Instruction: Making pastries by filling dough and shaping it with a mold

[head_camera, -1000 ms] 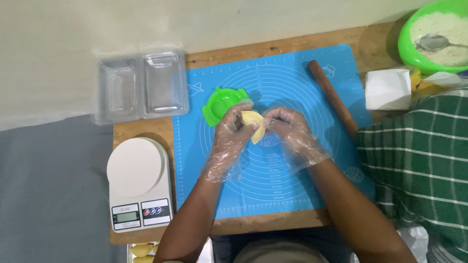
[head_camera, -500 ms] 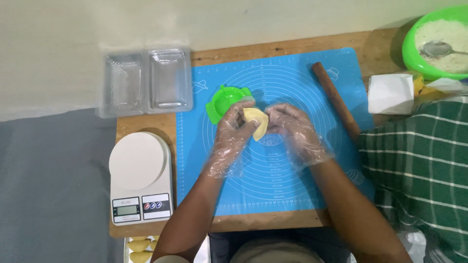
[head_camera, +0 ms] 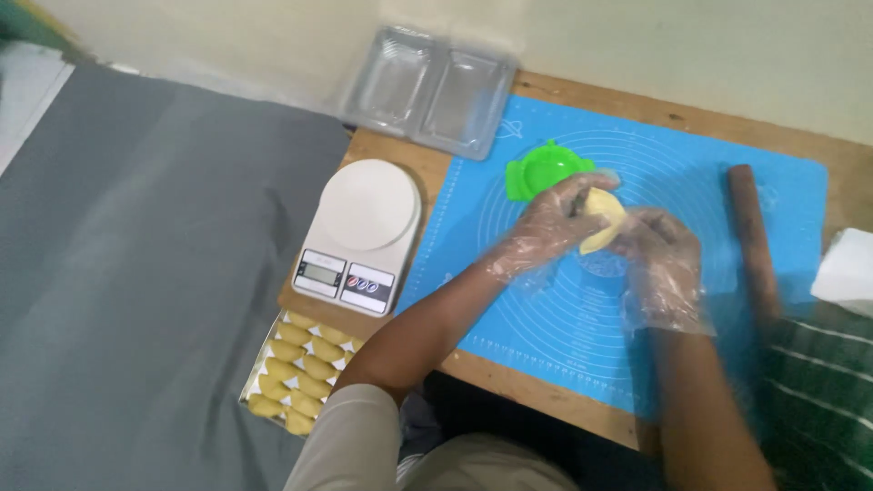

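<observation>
A grey floor point(head_camera: 136, 273) fills the left of the view, and at the near edge of the wooden table point(head_camera: 546, 386) a tray point(head_camera: 296, 373) holds rows of pale yellow folded pastries. On the table stands a white kitchen scale point(head_camera: 359, 232), with a clear plastic two-compartment container point(head_camera: 432, 91) beyond it against the wall. A blue baking mat point(head_camera: 555, 309) covers most of the table, and a green pastry press point(head_camera: 546, 170) lies open on its far side.

The left hand point(head_camera: 550, 227), in a thin clear glove, reaches from the lower left across the mat, forearm raised off it, wrist bent. Its fingers point(head_camera: 582, 188) curl closed on the far edge of a folded piece of pale yellow dough point(head_camera: 600, 220), held just above the mat, beside the press. The right hand point(head_camera: 664, 264), also gloved, comes up from the lower right, its fingers point(head_camera: 641, 223) closed against the dough's near side, so both hands pinch it between them.

A wooden rolling pin point(head_camera: 753, 241) lies lengthwise on the mat's right edge, with a white box point(head_camera: 846, 271) further right and green checked cloth point(head_camera: 818, 400) below it
</observation>
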